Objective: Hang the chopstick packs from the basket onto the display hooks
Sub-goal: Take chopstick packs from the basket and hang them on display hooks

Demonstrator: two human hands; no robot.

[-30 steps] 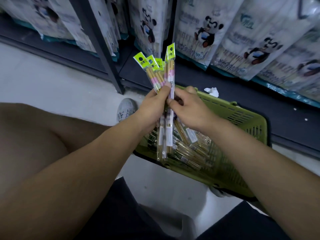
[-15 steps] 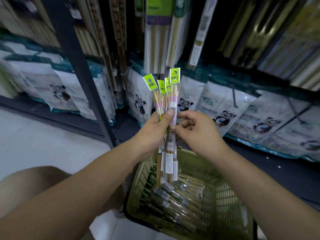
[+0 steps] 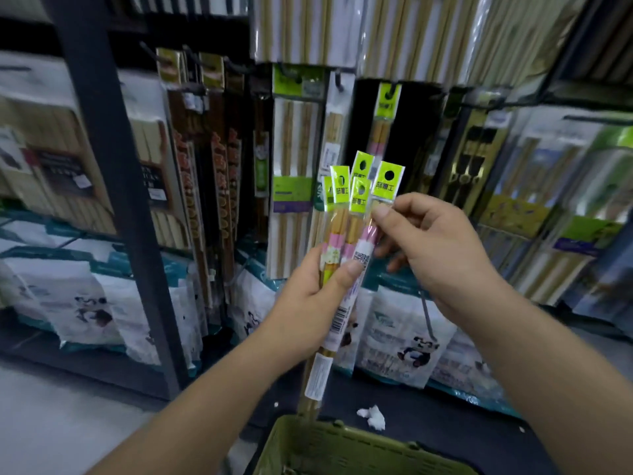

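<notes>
Head view: chopstick packs are gripped upright in the left hand, in front of the display hooks. The top of one pack is pinched by the right hand, above the green basket.

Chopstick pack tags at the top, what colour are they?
The header tags are bright yellow-green with black print, clearest in the head view.

Clear chopstick packs with lime header tabs stand fanned, nearly upright, above the green basket.
</notes>
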